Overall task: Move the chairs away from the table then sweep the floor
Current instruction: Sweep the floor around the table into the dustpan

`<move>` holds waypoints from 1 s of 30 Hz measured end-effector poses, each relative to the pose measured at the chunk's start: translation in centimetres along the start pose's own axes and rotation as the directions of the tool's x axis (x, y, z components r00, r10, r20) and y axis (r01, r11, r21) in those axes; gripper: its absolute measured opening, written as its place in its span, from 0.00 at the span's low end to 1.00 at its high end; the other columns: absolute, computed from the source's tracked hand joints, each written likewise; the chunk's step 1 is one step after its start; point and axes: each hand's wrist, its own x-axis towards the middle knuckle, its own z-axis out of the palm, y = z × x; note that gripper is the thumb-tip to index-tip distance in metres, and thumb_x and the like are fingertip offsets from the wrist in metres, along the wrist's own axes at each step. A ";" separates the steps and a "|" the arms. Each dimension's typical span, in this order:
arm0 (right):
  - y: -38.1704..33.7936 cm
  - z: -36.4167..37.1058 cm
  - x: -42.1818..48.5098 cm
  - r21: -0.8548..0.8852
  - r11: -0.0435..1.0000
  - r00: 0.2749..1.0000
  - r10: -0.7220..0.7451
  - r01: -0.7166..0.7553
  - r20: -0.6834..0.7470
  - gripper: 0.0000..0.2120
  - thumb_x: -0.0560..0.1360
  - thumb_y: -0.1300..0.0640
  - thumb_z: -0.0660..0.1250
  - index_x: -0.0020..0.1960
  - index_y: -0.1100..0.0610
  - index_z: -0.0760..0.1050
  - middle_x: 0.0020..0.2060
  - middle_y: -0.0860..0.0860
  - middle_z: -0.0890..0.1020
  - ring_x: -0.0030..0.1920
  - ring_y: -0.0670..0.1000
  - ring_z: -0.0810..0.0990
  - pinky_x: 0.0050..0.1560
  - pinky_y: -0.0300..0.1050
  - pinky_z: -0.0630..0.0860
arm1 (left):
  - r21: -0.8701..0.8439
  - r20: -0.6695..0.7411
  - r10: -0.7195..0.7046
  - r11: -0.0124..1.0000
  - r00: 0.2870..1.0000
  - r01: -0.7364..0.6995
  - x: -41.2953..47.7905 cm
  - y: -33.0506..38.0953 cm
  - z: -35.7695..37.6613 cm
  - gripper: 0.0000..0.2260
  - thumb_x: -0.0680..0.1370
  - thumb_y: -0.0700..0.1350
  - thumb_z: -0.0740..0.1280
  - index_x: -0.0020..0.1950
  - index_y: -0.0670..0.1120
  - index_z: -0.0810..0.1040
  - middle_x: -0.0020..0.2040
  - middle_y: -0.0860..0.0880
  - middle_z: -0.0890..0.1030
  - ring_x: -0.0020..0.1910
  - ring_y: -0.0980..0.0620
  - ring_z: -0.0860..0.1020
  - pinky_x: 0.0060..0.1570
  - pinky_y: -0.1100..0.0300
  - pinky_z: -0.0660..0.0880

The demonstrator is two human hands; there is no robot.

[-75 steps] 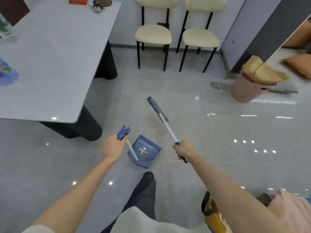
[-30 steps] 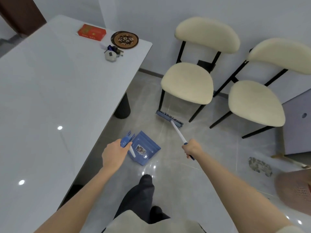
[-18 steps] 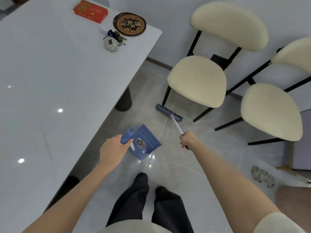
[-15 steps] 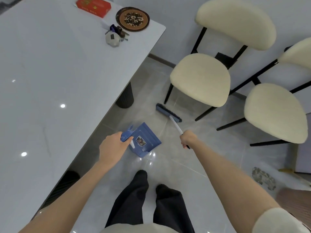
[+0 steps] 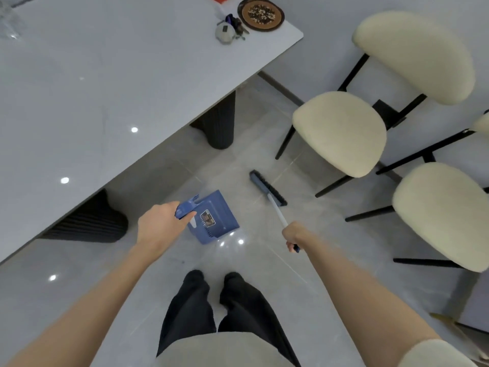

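Observation:
My left hand (image 5: 161, 225) grips the blue top of the handle of a blue dustpan (image 5: 215, 217), whose pan rests on the grey tiled floor just in front of my feet. My right hand (image 5: 295, 234) is closed around the white handle of a broom (image 5: 267, 188); its dark blue head lies on the floor beyond the dustpan, near the front leg of a chair. Two cream chairs with black legs (image 5: 341, 131) (image 5: 444, 213) stand to the right, apart from the white table (image 5: 105, 75) on the left.
On the table's far corner sit a brown plate of snacks (image 5: 260, 13) and a small grey object with keys (image 5: 225, 33). Dark ribbed table bases (image 5: 219, 123) (image 5: 90, 221) stand under the top. Grey wall behind the chairs.
The broom head has been drawn back from under the chair toward the dustpan. My view has tilted down and shifted left; both hands keep their grips.

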 end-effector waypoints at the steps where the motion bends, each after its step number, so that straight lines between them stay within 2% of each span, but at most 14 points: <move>1: 0.4 0.6 -0.2 -0.012 1.000 1.000 0.003 -0.003 -0.004 0.09 0.78 0.64 0.58 0.39 0.60 0.70 0.22 0.53 0.74 0.29 0.51 0.70 0.32 0.42 0.71 | 0.007 -0.009 -0.012 1.000 1.000 0.013 -0.9 -0.5 0.1 0.16 0.76 0.59 0.64 0.38 0.48 0.74 0.29 0.54 0.72 0.34 0.49 0.74 0.30 0.60 0.65; 3: 0.6 2.5 -1.4 -0.075 0.997 0.999 0.035 -0.034 0.015 0.16 0.78 0.66 0.57 0.31 0.59 0.67 0.11 0.50 0.71 0.28 0.51 0.71 0.30 0.41 0.70 | 0.017 -0.033 -0.047 0.999 0.998 0.048 -3.1 -1.9 0.2 0.16 0.76 0.59 0.64 0.40 0.47 0.76 0.33 0.51 0.75 0.36 0.48 0.74 0.35 0.59 0.67; 5: 0.5 4.8 -3.1 -0.166 0.982 0.994 0.097 -0.089 0.046 0.21 0.76 0.69 0.55 0.25 0.63 0.69 0.09 0.51 0.69 0.26 0.51 0.71 0.26 0.40 0.66 | 0.010 -0.050 -0.074 0.997 0.996 0.074 -5.3 -3.8 0.4 0.16 0.76 0.59 0.64 0.41 0.47 0.77 0.38 0.47 0.80 0.38 0.46 0.77 0.37 0.58 0.69; 7: 0.5 6.8 -4.5 -0.239 0.968 0.992 0.100 -0.079 0.076 0.28 0.75 0.71 0.54 0.16 0.65 0.69 0.10 0.53 0.69 0.26 0.51 0.70 0.25 0.40 0.65 | -0.023 -0.046 -0.097 0.995 0.994 0.096 -7.4 -5.8 0.8 0.15 0.76 0.59 0.65 0.39 0.47 0.75 0.41 0.44 0.82 0.41 0.43 0.80 0.38 0.56 0.72; 8: 0.5 7.9 -5.1 -0.271 0.961 0.992 0.088 -0.061 0.088 0.28 0.75 0.71 0.54 0.16 0.65 0.69 0.10 0.54 0.70 0.26 0.51 0.70 0.25 0.40 0.64 | -0.039 -0.042 -0.106 0.994 0.993 0.105 -8.6 -6.9 0.9 0.15 0.76 0.58 0.65 0.39 0.48 0.74 0.41 0.44 0.83 0.42 0.43 0.80 0.39 0.56 0.73; 9: 0.5 9.3 -5.8 -0.275 0.960 0.992 0.085 -0.055 0.099 0.24 0.75 0.71 0.53 0.21 0.66 0.69 0.12 0.55 0.70 0.26 0.52 0.69 0.26 0.40 0.64 | -0.051 -0.050 -0.118 0.992 0.992 0.115 -10.0 -8.4 1.1 0.15 0.76 0.58 0.65 0.38 0.47 0.73 0.42 0.44 0.83 0.42 0.42 0.80 0.39 0.56 0.73; 12: 0.5 13.3 -8.2 -0.271 0.962 0.989 0.065 -0.026 0.135 0.15 0.76 0.72 0.53 0.31 0.64 0.66 0.22 0.57 0.70 0.26 0.52 0.65 0.27 0.40 0.62 | -0.059 -0.052 -0.135 0.990 0.989 0.132 -13.7 -12.5 1.9 0.16 0.76 0.58 0.65 0.42 0.45 0.78 0.42 0.43 0.83 0.37 0.44 0.78 0.35 0.58 0.69; 15: 0.7 17.7 -10.9 -0.292 0.956 0.991 0.035 0.004 0.128 0.17 0.76 0.71 0.51 0.30 0.61 0.63 0.16 0.55 0.69 0.23 0.50 0.65 0.23 0.38 0.62 | -0.096 -0.053 -0.150 0.985 0.987 0.144 -17.3 -16.5 2.3 0.15 0.77 0.55 0.66 0.42 0.43 0.78 0.40 0.43 0.82 0.33 0.48 0.72 0.33 0.59 0.64; 18: 1.3 23.4 -13.8 -0.274 0.962 0.989 0.043 -0.003 0.142 0.18 0.75 0.70 0.48 0.29 0.58 0.58 0.09 0.52 0.63 0.15 0.49 0.62 0.19 0.33 0.58 | -0.137 -0.046 -0.209 0.970 0.977 0.202 -22.0 -21.3 2.8 0.15 0.77 0.54 0.65 0.37 0.45 0.73 0.37 0.44 0.81 0.33 0.48 0.73 0.32 0.58 0.64; 20: 1.8 26.9 -15.2 -0.286 0.958 0.986 0.028 0.021 0.165 0.18 0.75 0.70 0.49 0.29 0.57 0.59 0.12 0.51 0.64 0.17 0.48 0.62 0.18 0.35 0.59 | -0.179 -0.041 -0.260 0.952 0.965 0.249 -24.6 -23.9 3.3 0.16 0.77 0.55 0.65 0.34 0.47 0.71 0.33 0.46 0.78 0.32 0.47 0.74 0.30 0.58 0.64; 22: 2.2 30.0 -16.8 -0.303 0.952 0.983 0.018 0.040 0.185 0.19 0.77 0.68 0.50 0.30 0.55 0.58 0.15 0.50 0.65 0.16 0.47 0.62 0.14 0.32 0.57 | -0.202 -0.036 -0.315 0.932 0.948 0.302 -27.1 -26.3 3.5 0.16 0.77 0.56 0.65 0.34 0.48 0.71 0.31 0.49 0.76 0.33 0.47 0.75 0.30 0.59 0.65; 26: 2.3 33.8 -20.4 -0.310 0.950 0.975 0.045 0.025 0.217 0.19 0.75 0.70 0.48 0.30 0.53 0.56 0.10 0.47 0.58 0.09 0.45 0.54 0.17 0.25 0.50 | -0.211 -0.032 -0.388 0.904 0.921 0.373 -30.9 -30.0 4.3 0.17 0.77 0.57 0.65 0.36 0.45 0.74 0.32 0.49 0.76 0.34 0.48 0.76 0.31 0.59 0.67; 28: 1.9 34.3 -21.6 -0.220 0.975 0.980 0.010 0.035 0.199 0.18 0.76 0.69 0.48 0.32 0.53 0.56 0.09 0.47 0.58 0.09 0.45 0.54 0.18 0.24 0.51 | -0.214 -0.030 -0.418 0.890 0.908 0.403 -32.0 -31.1 4.5 0.18 0.76 0.58 0.65 0.38 0.43 0.76 0.33 0.48 0.77 0.34 0.48 0.76 0.31 0.59 0.68; 30: 1.3 34.8 -22.7 -0.160 0.986 0.988 -0.024 0.048 0.152 0.18 0.77 0.69 0.49 0.35 0.51 0.52 0.09 0.47 0.58 0.11 0.48 0.50 0.21 0.25 0.47 | -0.218 -0.026 -0.441 0.878 0.897 0.426 -33.0 -32.1 4.5 0.19 0.76 0.58 0.65 0.39 0.43 0.77 0.34 0.47 0.78 0.34 0.47 0.76 0.31 0.60 0.68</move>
